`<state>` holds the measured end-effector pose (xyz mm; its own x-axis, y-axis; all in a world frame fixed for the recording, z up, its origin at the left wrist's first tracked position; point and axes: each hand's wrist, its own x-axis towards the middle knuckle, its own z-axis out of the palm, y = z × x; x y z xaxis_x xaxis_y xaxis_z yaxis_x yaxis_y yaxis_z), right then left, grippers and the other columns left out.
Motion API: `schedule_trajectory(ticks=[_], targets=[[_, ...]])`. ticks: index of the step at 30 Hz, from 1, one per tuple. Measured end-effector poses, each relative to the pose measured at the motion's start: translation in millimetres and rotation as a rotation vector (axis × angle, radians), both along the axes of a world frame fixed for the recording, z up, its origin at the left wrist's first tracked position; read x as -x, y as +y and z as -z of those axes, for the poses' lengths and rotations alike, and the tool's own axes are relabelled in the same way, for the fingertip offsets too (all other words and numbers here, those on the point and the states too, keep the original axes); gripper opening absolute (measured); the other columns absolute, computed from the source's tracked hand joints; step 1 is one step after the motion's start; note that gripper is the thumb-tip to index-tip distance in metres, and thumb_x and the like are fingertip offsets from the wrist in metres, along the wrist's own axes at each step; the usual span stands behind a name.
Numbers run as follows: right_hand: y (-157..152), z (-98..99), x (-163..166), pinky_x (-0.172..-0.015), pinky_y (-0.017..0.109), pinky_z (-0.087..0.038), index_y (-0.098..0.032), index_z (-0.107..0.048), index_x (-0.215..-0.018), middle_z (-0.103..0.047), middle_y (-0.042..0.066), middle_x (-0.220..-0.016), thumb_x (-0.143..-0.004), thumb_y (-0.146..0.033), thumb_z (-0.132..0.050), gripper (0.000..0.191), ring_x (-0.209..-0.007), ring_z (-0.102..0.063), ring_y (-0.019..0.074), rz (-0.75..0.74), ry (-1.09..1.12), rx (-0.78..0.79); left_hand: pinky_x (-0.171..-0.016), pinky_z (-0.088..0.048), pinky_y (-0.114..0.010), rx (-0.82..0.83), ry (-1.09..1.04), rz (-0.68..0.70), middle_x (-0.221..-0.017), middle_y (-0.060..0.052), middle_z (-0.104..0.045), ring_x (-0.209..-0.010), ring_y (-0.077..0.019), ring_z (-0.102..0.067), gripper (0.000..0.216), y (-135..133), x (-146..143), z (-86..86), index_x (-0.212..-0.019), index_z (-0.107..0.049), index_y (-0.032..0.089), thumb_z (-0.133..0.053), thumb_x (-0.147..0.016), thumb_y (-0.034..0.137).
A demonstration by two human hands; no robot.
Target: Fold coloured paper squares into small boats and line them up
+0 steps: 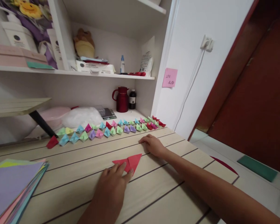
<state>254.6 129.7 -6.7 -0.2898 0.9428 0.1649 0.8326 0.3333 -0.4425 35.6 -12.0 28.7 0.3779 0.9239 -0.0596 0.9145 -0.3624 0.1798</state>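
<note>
A sheet of red origami paper [133, 161], folded into a pointed triangular shape, lies on the slatted table. My left hand [114, 183] holds it down, its fingers on the left part and the thumb at the lower edge. Beyond the paper, to the right, my right hand [153, 145] rests on the tabletop with fingers loosely bent and nothing visible in them. Two rows of small folded paper boats [99, 133] in several colours run along the back of the table. A red boat [52, 142] sits at their left end.
A stack of coloured paper [14, 186] lies at the left front. Behind the boats stand a red jug [122, 99], a dark bottle [132, 99] and a clear plastic bag [82, 117]. A small raised stand [18, 107] is at left. Shelves hang above.
</note>
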Motion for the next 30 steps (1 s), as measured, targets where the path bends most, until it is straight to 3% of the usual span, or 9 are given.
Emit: schedule_trajectory(ticks=[2, 4, 8, 12, 15, 20, 24, 27, 30], targets=[[0.2, -9.5, 2.6, -0.082, 0.032, -0.042, -0.022, -0.069, -0.101, -0.066, 0.007, -0.104, -0.093, -0.024, -0.045, 0.026, -0.095, -0.059, 0.0221, -0.048, -0.03, 0.039, -0.098, -0.038, -0.051, -0.007, -0.009, 0.012, -0.143, -0.011, -0.051, -0.131, -0.0326, -0.046, 0.058, 0.0, 1.8, 2.0, -0.13, -0.058, 0.03, -0.041, -0.081, 0.006], [-3.9, -19.0, 6.5, -0.077, 0.032, -0.042, -0.022, -0.07, -0.092, -0.068, 0.006, -0.092, -0.094, -0.042, -0.044, 0.033, -0.086, -0.06, 0.0217, -0.116, -0.066, 0.082, -0.095, -0.04, -0.052, -0.024, -0.009, 0.033, -0.142, -0.013, -0.053, -0.129, -0.0345, -0.047, 0.055, 0.5, 3.4, 5.2, -0.13, -0.058, 0.031, -0.042, -0.082, 0.009], [-18.1, -28.7, 14.3, -0.085, 0.038, -0.038, -0.024, -0.069, -0.087, -0.066, 0.007, -0.095, -0.083, -0.061, -0.055, 0.04, -0.096, -0.057, 0.0273, -0.19, -0.119, 0.113, -0.093, -0.041, -0.054, -0.081, -0.019, 0.075, -0.139, -0.014, -0.055, -0.125, -0.0368, -0.05, 0.051, 1.7, 4.9, 11.5, -0.13, -0.058, 0.033, -0.044, -0.085, 0.014], [-29.1, -24.6, 23.4, -0.087, 0.04, -0.037, -0.025, -0.064, -0.096, -0.061, 0.007, -0.1, -0.072, -0.065, -0.066, 0.047, -0.094, -0.056, 0.0259, -0.199, -0.15, 0.121, -0.093, -0.042, -0.053, -0.091, -0.002, 0.061, -0.131, -0.016, -0.061, -0.121, -0.0365, -0.053, 0.049, 3.5, 1.5, 12.4, -0.128, -0.061, 0.03, -0.043, -0.085, 0.013], [-33.1, -18.1, 31.4, -0.082, 0.036, -0.038, -0.021, -0.062, -0.086, -0.059, 0.006, -0.095, -0.065, -0.058, -0.075, 0.044, -0.092, -0.054, 0.0245, -0.238, -0.125, 0.128, -0.093, -0.042, -0.051, -0.107, -0.005, 0.031, -0.124, -0.014, -0.065, -0.116, -0.0337, -0.056, 0.052, 5.6, -2.8, 13.4, -0.124, -0.064, 0.031, -0.04, -0.084, 0.008], [-34.7, -7.4, 32.9, -0.065, 0.026, -0.037, -0.019, -0.056, -0.073, -0.056, -0.003, -0.074, -0.057, -0.029, -0.081, 0.032, -0.073, -0.051, 0.0161, -0.232, 0.258, 0.26, -0.101, -0.037, -0.052, -0.184, -0.081, 0.002, -0.127, -0.01, -0.065, -0.115, -0.0302, -0.057, 0.057, 7.3, -5.2, 25.4, -0.121, -0.066, 0.031, -0.042, -0.078, 0.001], [-34.3, -1.5, 29.8, -0.053, 0.022, -0.036, -0.02, -0.045, -0.072, -0.052, -0.007, -0.059, -0.063, -0.034, -0.076, 0.035, -0.057, -0.049, 0.0116, -0.193, 0.427, 0.339, -0.104, -0.033, -0.055, -0.27, -0.256, -0.084, -0.132, -0.01, -0.061, -0.118, -0.0289, -0.057, 0.051, 14.8, 2.7, 38.5, -0.112, -0.07, 0.028, -0.042, -0.078, 0.003], [-35.4, -1.8, 32.8, -0.051, 0.023, -0.039, -0.022, -0.039, -0.073, -0.057, -0.007, -0.056, -0.063, -0.041, -0.078, 0.044, -0.052, -0.054, 0.0124, -0.142, 0.778, 0.42, -0.097, -0.043, -0.049, -0.317, -0.584, -0.317, -0.128, -0.013, -0.062, -0.114, -0.0285, -0.059, 0.04, 28.3, 15.8, 46.0, -0.114, -0.067, 0.02, -0.042, -0.083, 0.015], [-39.3, -7.0, 39.1, -0.052, 0.023, -0.042, -0.021, -0.041, -0.071, -0.06, -0.006, -0.057, -0.055, -0.04, -0.085, 0.051, -0.053, -0.058, 0.0126, -0.117, 1.054, 0.432, -0.083, -0.051, -0.041, -0.263, -1.025, -0.538, -0.117, -0.015, -0.066, -0.096, -0.027, -0.066, 0.04, 40.4, 27.4, 48.0, -0.113, -0.062, 0.015, -0.054, -0.082, 0.039]])
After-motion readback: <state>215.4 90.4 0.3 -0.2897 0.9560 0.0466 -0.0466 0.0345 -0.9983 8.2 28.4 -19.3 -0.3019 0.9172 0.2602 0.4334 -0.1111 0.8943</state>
